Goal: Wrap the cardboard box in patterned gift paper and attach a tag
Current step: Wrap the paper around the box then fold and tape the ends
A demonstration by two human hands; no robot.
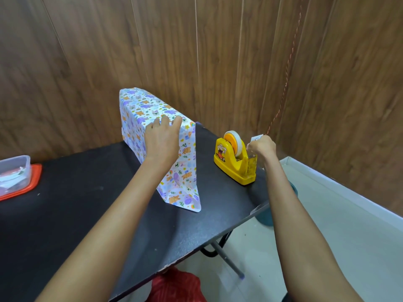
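Observation:
The box (139,118), covered in white gift paper with purple and orange animals, stands upright on its long edge on the black table (91,210). The paper's near end sticks out past the box as a flat loose flap (185,184). My left hand (162,139) rests on the box's top near end, fingers laid over the upper edge and pressing the paper down. My right hand (260,147) is at the cutter end of the yellow tape dispenser (235,160) and pinches a short strip of clear tape (255,138) pulled up from it.
A clear plastic container (15,173) on an orange lid sits at the table's left edge. The dispenser stands close to the table's right edge, with tiled floor and a teal bin (267,216) below. Wood-panelled walls stand right behind the box. An orange cord (285,73) hangs there.

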